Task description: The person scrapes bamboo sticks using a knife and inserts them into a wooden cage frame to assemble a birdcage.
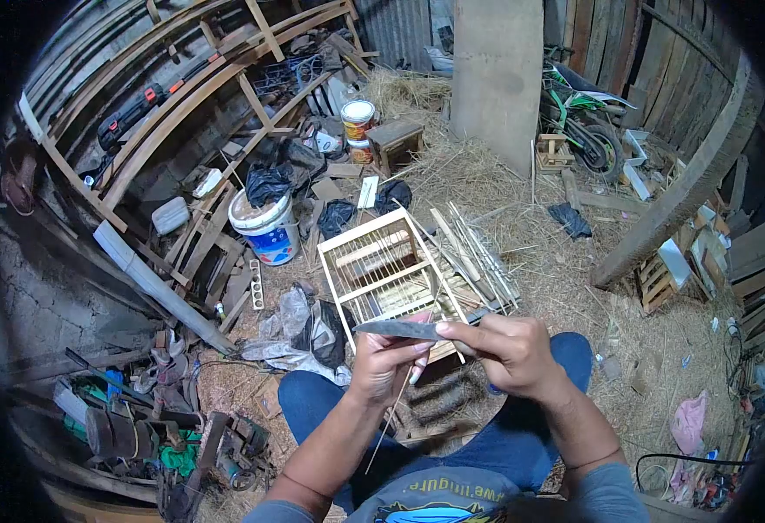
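Observation:
My right hand (511,356) is closed around the handle end of a knife. The knife's broad grey blade (396,329) points left and lies across the top of my left hand (377,364). Pinched in my left fingers is a thin bamboo stick (389,422), slanting down toward my lap. Just beyond both hands stands a small wooden cage (374,228) with thin upright bars; its near part is partly hidden by the hands and blade. Most of the knife handle is covered by my right fingers.
Beside the cage lies a bundle of thin wood strips (478,253). A white bucket (265,228) and plastic bags (300,322) are to the left. A slanted post (679,183) rises on the right. Farther back are a wooden stool (396,139) and a green motorcycle (587,126).

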Motion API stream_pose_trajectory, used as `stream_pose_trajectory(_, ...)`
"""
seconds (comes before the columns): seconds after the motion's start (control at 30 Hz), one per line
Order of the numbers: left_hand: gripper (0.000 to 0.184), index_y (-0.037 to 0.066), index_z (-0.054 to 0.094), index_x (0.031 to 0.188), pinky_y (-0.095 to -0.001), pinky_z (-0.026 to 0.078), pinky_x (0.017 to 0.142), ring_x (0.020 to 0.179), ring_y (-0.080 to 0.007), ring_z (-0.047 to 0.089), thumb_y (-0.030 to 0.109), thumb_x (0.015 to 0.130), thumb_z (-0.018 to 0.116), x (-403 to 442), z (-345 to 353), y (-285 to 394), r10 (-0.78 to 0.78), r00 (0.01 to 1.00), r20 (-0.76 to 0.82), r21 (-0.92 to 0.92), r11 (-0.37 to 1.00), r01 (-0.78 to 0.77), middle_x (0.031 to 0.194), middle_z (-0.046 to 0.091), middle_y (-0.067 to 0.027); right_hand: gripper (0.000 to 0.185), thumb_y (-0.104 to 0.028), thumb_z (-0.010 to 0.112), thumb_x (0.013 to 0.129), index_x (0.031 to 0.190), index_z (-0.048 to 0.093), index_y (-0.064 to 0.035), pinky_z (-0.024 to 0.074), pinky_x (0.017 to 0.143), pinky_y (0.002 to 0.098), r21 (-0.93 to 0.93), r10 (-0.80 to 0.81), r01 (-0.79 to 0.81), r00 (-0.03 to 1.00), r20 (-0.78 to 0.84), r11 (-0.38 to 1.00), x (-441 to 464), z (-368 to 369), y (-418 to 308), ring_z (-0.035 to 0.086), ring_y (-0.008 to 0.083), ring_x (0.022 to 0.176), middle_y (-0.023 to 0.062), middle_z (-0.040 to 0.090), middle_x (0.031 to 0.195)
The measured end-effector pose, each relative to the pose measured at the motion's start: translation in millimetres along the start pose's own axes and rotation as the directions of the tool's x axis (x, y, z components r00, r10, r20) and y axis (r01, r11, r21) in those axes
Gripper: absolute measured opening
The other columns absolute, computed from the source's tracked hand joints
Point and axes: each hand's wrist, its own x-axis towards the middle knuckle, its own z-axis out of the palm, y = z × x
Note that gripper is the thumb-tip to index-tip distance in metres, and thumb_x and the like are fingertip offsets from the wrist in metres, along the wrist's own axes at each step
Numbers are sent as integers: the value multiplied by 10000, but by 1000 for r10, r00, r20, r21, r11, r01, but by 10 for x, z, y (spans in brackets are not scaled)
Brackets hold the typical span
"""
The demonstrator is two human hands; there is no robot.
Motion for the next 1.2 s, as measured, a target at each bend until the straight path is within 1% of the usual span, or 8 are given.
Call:
stream_pose_trajectory(0.2,407,-96,640,1216,-234,468,455,584,-168,598,-128,810,661,-30,63,-22,20,994,-108,86,996,-11,860,695,-156,597,-84,703,783,1323,682,-339,454,467,363,23,-16,15,999,37,1000,-14,-44,-8,543,205,507,26,463,601)
stream_pose_trajectory(0.3,436,-72,639,1273,-256,534,588,740,-158,659,-144,843,662,-23,-27,-36,-2,997,80,-35,999,5,997,726,-144,606,-78,700,776,1321,682,-343,459,470,366,4,-21,21,999,46,1000,-25,-53,10,544,203,510,26,468,603)
stream_pose_trajectory(0.47,352,-83,665,1181,-217,449,457,559,-156,585,-102,830,665,-1,116,-54,22,993,-119,63,998,-14,827,683,-137,604,-82,697,772,1313,685,-349,461,464,363,-43,-17,18,1000,20,999,-18,-48,42,538,201,506,19,459,598)
stream_pose_trajectory(0.8,297,-90,688,1148,-205,447,452,552,-99,577,-25,858,714,-38,46,-5,5,987,-158,125,992,15,783,676,-90,518,-63,675,833,1296,702,-295,486,488,355,-123,143,-158,982,-120,980,7,-129,269,595,221,545,22,593,677)
stream_pose_trajectory(0.83,286,-68,697,1154,-213,474,481,589,-109,603,-31,870,716,-42,22,-1,-19,992,-125,99,995,31,812,689,-94,413,-53,696,884,1287,705,-144,513,560,317,57,122,-112,971,-208,992,56,-47,267,667,166,633,13,711,800)
stream_pose_trajectory(0.87,278,-45,706,1159,-221,501,510,627,-119,629,-37,882,717,-48,15,-12,-45,995,-90,71,996,52,842,702,-98,413,-53,696,884,1287,705,-144,513,560,317,55,125,-116,971,-205,992,77,26,191,667,166,633,13,711,800)
stream_pose_trajectory(0.97,282,-39,706,1166,-220,505,530,635,-117,631,-19,886,731,-34,117,-25,-81,994,-68,91,992,87,852,707,-98,246,-144,732,953,1082,708,65,484,661,244,781,541,-309,840,-44,543,205,179,-67,610,58,739,-10,699,830)
stream_pose_trajectory(1.2,304,-32,699,1207,-202,441,456,571,-86,589,5,906,723,-104,210,-28,-61,995,-85,253,964,81,847,714,-89,172,-165,736,955,862,691,-27,435,624,202,811,536,-384,838,104,442,400,152,63,550,5,708,-69,632,734)
